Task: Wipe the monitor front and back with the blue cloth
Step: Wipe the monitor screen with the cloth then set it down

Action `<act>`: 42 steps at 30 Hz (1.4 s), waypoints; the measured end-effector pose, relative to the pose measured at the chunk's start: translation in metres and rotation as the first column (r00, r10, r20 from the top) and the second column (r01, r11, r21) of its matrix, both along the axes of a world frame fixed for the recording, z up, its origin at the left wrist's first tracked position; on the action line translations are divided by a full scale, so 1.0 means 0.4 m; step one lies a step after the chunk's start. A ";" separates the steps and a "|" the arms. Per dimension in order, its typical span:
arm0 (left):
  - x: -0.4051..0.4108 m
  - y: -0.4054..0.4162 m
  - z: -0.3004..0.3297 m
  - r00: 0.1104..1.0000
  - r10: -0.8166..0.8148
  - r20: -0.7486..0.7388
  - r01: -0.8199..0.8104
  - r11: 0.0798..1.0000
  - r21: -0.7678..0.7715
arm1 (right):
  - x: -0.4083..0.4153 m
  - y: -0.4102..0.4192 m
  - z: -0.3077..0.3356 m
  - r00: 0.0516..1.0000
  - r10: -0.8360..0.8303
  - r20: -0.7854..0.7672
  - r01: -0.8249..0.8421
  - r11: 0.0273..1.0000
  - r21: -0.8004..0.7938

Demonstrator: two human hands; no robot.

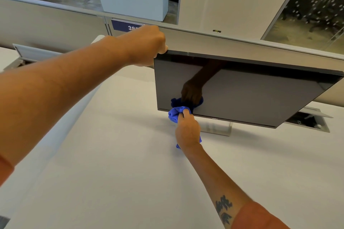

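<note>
Head view, one frame. The monitor (pixel 242 91) stands right of centre on the white desk (pixel 111 154), its screen dark and reflective, its stand base (pixel 217 128) showing just below the lower bezel. A grey partition (pixel 55 18) runs behind it across the upper frame.

Left hand (pixel 149 46): fingers curl over the monitor's upper left corner, gripping it to steady the panel. Right hand (pixel 187 130): closed around the bunched blue cloth (pixel 176 113), pressing it against the screen near the lower left corner, just above the bottom bezel. A tail of cloth hangs out below the palm. The screen mirrors the hand and cloth.

Stage, as judged: front wipe in progress at the lower edge; back not yet done.

Risks from here:
- The panel appears tilted. Pressure low on the screen, below the left hand's brace, could swing or tilt it further. The grip at one corner only resists this weakly.
- The stand base looks small; a hard push could slide it across the smooth desk toward the partition.
- The cloth is wadded, so little of it meets the glass. Likely result is streaks or missed strips, chiefly along the bezel.
- Bare fingers on the upper corner may leave prints on the screen edge.
- The partition sits close behind the monitor, so reaching the back may call for turning it; I cannot tell where the cables run.
</note>
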State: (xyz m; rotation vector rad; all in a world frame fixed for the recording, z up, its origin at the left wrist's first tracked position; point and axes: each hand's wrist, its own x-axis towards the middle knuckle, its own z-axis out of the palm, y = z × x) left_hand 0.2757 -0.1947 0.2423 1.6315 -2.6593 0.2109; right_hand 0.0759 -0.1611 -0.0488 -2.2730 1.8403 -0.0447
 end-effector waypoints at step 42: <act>-0.004 -0.018 0.007 0.997 0.010 0.071 -0.011 1.000 0.010 | 0.038 -0.032 0.028 0.917 0.394 -0.060 -0.398 0.914 -0.075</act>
